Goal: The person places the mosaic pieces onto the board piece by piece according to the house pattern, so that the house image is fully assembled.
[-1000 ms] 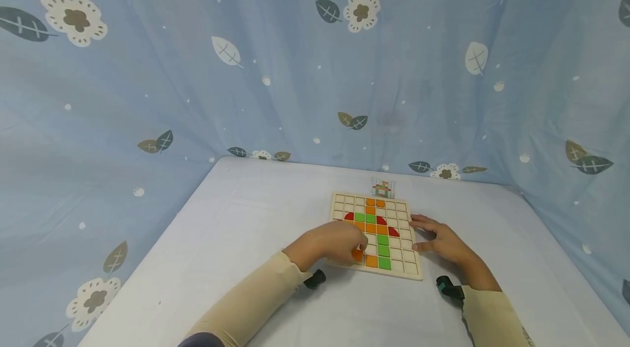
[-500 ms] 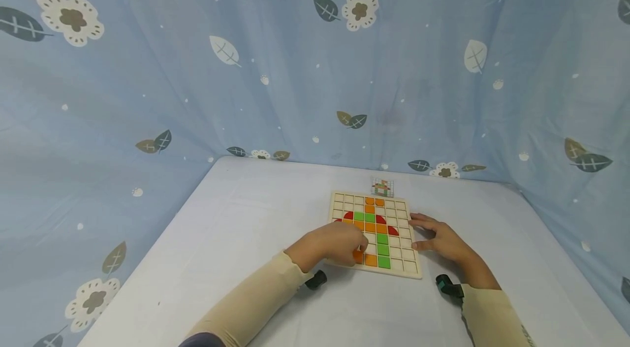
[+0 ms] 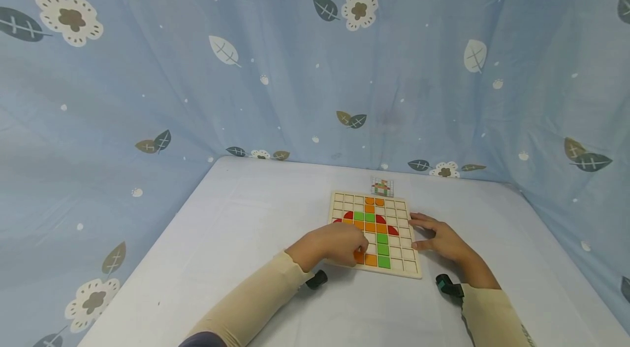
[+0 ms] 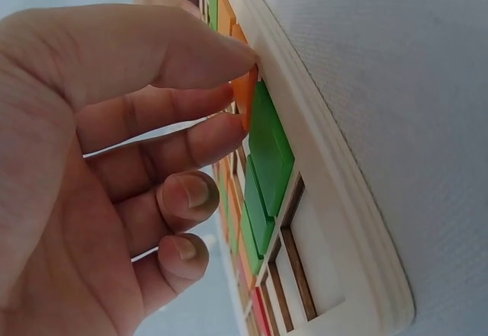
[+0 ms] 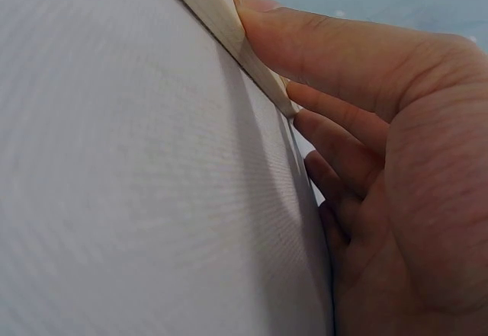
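Note:
A pale wooden grid board (image 3: 418,268) lies on the white table, partly filled with orange, green and red tiles. At its near edge, thumb and fingertips of my left hand (image 3: 339,243) pinch an orange tile (image 4: 244,84), low over the grid beside another orange tile (image 3: 371,260). Green tiles (image 4: 271,134) lie just past it in the left wrist view; my left hand covers that corner of the board in the head view. On the opposite side, my right hand (image 3: 443,240) rests against the board's right edge, thumb and fingers spread.
A small printed pattern card (image 3: 382,187) lies behind the board. Black wrist devices (image 3: 316,280) show under both forearms. Beyond the white table (image 3: 261,199) hangs a blue curtain (image 3: 295,63) with flowers and leaves.
The orange tile in my left hand has shifted slightly right, closer in line with the orange tile beside it. My right hand stays at the board's edge.

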`<action>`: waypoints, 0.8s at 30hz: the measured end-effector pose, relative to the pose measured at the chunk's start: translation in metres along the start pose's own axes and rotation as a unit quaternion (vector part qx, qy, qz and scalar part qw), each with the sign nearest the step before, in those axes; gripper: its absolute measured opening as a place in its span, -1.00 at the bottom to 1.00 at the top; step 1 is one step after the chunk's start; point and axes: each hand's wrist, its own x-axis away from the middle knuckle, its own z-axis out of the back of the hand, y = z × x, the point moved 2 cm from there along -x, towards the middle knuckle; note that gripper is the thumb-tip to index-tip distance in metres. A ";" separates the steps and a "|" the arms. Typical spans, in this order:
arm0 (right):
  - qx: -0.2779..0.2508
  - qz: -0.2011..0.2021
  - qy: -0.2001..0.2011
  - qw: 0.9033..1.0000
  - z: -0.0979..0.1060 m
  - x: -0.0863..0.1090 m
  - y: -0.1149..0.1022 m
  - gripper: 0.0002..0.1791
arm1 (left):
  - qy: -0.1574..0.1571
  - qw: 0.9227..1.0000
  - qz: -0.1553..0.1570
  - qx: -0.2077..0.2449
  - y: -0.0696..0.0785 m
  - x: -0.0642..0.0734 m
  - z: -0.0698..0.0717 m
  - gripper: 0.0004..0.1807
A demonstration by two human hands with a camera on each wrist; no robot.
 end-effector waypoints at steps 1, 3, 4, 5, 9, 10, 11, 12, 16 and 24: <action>0.000 -0.001 -0.001 1.000 0.000 0.000 0.000 -0.18 | -0.001 1.000 -0.001 -0.002 0.000 0.000 0.000 -0.85; 0.000 -0.002 0.000 1.000 0.000 0.000 0.000 -0.18 | -0.001 1.000 -0.002 -0.006 0.001 0.000 0.001 -0.86; -0.001 -0.003 0.000 1.000 0.000 0.000 0.000 -0.18 | -0.002 1.000 -0.002 -0.008 0.001 0.000 0.001 -0.86; 0.000 -0.003 0.000 1.000 0.000 0.000 0.000 -0.17 | -0.001 1.000 -0.002 -0.008 0.001 0.000 0.001 -0.86; 0.002 -0.009 -0.002 1.000 0.000 0.001 0.000 -0.17 | 0.001 1.000 -0.003 -0.004 0.002 0.000 0.000 -0.87; 0.003 -0.010 -0.003 1.000 0.000 0.002 0.001 -0.17 | 0.001 1.000 -0.004 -0.002 0.002 0.000 -0.001 -0.86; 0.003 -0.011 -0.003 1.000 0.000 0.003 0.001 -0.18 | 0.001 1.000 -0.003 0.000 0.001 -0.001 -0.002 -0.87; 0.003 -0.012 -0.003 1.000 0.000 0.003 0.001 -0.18 | 0.001 1.000 -0.002 0.002 0.001 -0.001 -0.002 -0.86; 0.005 -0.008 0.000 1.000 0.000 0.003 0.002 -0.19 | 0.000 1.000 -0.004 0.011 -0.002 -0.002 0.000 -0.85; -0.023 -0.009 0.005 1.000 -0.001 0.003 0.003 -0.20 | 0.021 0.999 -0.030 -0.012 -0.018 0.007 0.008 -0.79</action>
